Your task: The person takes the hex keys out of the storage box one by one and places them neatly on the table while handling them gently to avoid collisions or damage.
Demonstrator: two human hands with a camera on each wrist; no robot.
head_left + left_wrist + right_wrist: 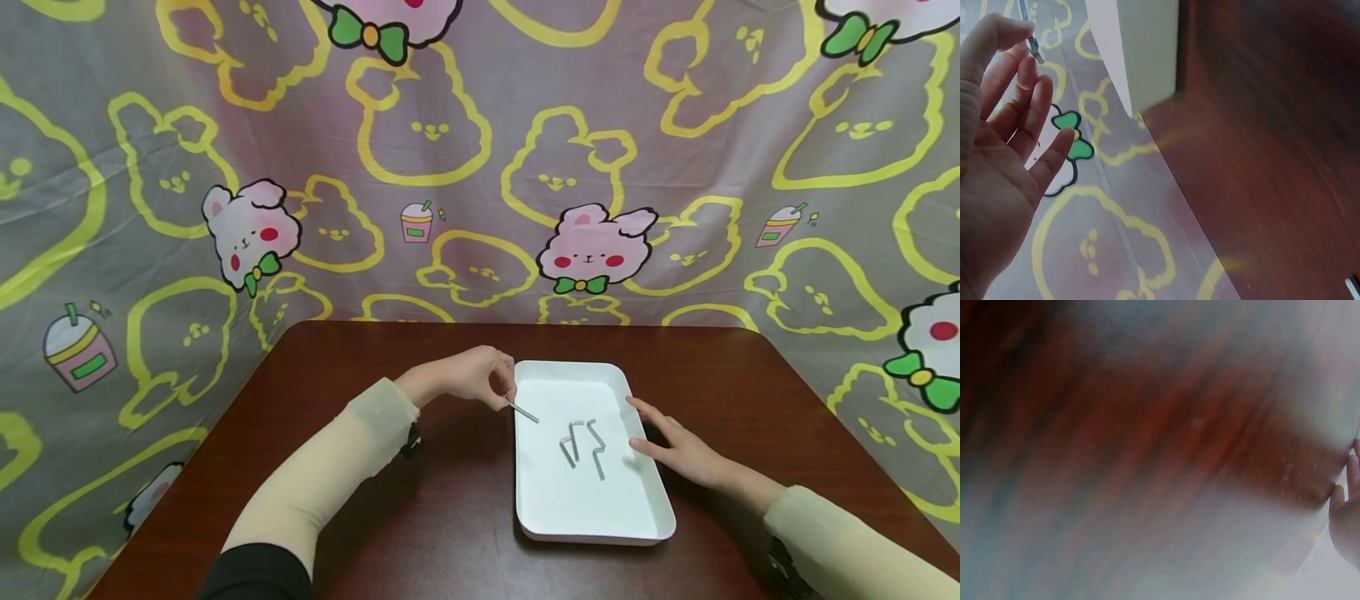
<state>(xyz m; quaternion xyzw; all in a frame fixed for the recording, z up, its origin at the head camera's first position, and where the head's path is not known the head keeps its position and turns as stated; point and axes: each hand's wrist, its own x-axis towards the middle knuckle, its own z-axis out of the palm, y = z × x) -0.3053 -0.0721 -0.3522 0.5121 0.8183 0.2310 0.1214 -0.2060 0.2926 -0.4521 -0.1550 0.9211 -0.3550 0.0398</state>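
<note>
My left hand [480, 379] is at the left rim of a white tray [592, 512]. Between thumb and fingertips it pinches a thin metal hex key [527, 413], whose free end points down over the tray. The left wrist view shows the same hex key [1034, 44] at the fingertips, with the other fingers loosely bent. Several bent hex keys [598, 462] lie close together on the tray's floor. On the opposite side, my right hand [686, 450] touches the right rim with its fingers extended. Only a bit of the right hand [1346, 519] shows in the right wrist view.
The tray stands on a dark brown wooden table [435, 525]. Behind and beside the table hangs a grey cloth [465, 208] printed with cartoon bears. A small shiny metal end [1352, 289] shows at the lower right corner of the left wrist view.
</note>
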